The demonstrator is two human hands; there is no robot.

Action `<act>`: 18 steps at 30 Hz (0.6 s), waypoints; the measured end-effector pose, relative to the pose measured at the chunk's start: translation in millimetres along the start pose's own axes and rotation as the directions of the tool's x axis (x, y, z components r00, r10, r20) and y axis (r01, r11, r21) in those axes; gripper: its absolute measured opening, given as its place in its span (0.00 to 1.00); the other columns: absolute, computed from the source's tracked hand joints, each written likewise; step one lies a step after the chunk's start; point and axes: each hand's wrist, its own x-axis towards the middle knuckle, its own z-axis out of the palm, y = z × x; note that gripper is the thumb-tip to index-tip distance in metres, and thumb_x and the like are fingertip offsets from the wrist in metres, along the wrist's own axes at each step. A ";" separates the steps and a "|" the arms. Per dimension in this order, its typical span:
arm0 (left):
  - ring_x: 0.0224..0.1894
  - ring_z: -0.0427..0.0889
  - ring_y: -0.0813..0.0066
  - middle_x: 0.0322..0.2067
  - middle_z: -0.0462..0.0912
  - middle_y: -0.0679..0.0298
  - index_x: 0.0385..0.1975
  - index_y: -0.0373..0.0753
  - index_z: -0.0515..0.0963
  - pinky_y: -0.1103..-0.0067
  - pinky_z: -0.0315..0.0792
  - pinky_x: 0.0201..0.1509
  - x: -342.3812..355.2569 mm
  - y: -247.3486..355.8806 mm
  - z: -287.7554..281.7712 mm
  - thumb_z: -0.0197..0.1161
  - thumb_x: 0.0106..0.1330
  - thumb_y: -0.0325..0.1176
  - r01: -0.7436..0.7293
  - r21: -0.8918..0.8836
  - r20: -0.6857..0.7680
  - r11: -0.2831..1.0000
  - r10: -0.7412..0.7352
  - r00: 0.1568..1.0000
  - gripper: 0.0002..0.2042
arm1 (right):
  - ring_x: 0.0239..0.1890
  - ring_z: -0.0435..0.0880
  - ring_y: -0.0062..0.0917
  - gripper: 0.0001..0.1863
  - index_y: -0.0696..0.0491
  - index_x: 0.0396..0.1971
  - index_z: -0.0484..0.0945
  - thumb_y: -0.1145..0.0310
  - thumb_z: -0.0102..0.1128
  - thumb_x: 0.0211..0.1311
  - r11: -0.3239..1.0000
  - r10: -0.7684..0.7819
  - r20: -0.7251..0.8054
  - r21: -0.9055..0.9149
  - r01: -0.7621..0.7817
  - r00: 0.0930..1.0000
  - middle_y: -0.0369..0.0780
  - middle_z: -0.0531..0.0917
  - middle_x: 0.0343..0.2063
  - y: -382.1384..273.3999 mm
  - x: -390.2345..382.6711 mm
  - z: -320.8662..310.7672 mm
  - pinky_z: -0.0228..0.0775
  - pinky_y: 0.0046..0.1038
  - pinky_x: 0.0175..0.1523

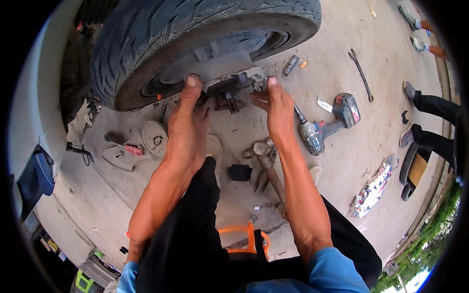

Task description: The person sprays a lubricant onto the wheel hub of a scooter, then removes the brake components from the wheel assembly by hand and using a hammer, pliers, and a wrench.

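Observation:
A dark, greasy brake caliper [227, 87] with a lighter metal end sits low in front of a large black tyre [146, 53]. My left hand [188, 115] is closed at the caliper's left end, thumb pointing up and fingers partly hidden and blurred. At its right end my right hand [276, 110] pinches the lighter metal part, its thumb on top and its fingers curled below. Behind the caliper is a flat grey metal face [215, 68] inside the wheel. A dark cylindrical piece [231, 102] projects downward from the caliper between my hands.
Right of my hands lie a cordless impact wrench [312, 136], a socket [291, 65] and a spanner [361, 75]. A hammer [266, 161] and a black block [240, 172] are near my feet. An orange stool [251, 239] is below me. Bystanders' legs [435, 105] stand far right.

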 end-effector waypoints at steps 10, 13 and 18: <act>0.76 0.57 0.50 0.72 0.60 0.47 0.75 0.37 0.54 0.57 0.46 0.80 -6.2 -3.0 -16.1 0.59 0.70 0.65 0.046 0.070 -0.022 0.997 -0.045 0.999 0.46 | 0.53 0.82 0.37 0.31 0.63 0.56 0.73 0.46 0.46 0.80 0.904 0.147 0.095 0.391 -0.172 0.985 0.47 0.82 0.49 -20.6 -8.6 46.8 0.74 0.45 0.61; 0.72 0.62 0.53 0.68 0.65 0.49 0.72 0.38 0.59 0.58 0.52 0.78 -12.9 -6.8 -20.2 0.59 0.70 0.66 0.083 -0.013 -0.071 0.996 -0.084 0.994 0.42 | 0.47 0.82 0.38 0.24 0.63 0.50 0.74 0.52 0.53 0.78 0.998 -0.047 -0.115 0.025 0.050 0.992 0.46 0.82 0.44 -38.4 -28.8 46.1 0.76 0.40 0.54; 0.66 0.70 0.58 0.61 0.72 0.53 0.64 0.37 0.66 0.60 0.64 0.71 -24.2 -4.0 -51.4 0.58 0.72 0.64 -0.087 0.041 -0.113 0.995 0.091 0.989 0.36 | 0.37 0.76 0.49 0.17 0.63 0.39 0.73 0.67 0.71 0.63 0.493 -0.708 0.133 -0.610 0.620 0.694 0.52 0.73 0.37 -52.3 -38.1 49.4 0.71 0.43 0.39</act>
